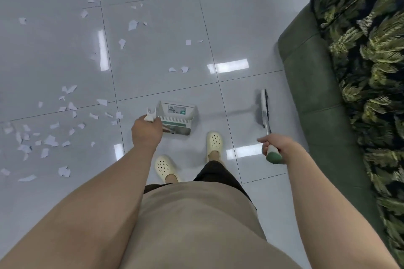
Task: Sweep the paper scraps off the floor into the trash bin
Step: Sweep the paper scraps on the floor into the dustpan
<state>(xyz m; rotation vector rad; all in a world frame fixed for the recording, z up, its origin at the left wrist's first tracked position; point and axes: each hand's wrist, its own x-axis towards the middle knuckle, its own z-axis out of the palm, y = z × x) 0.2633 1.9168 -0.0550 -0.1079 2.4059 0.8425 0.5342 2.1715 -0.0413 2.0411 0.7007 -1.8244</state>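
Head view: my left hand (147,130) grips dustpan (177,120), my right hand (276,144) grips broom (265,109); paper scraps (50,140) lie at nine o'clock, nearer my left.

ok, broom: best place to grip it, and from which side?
Grip the broom at the green-capped top of its handle, coming from above. The handle slants up from the floor-level bristle head, so its top end is what a standing person reaches. The right hand holds it there.
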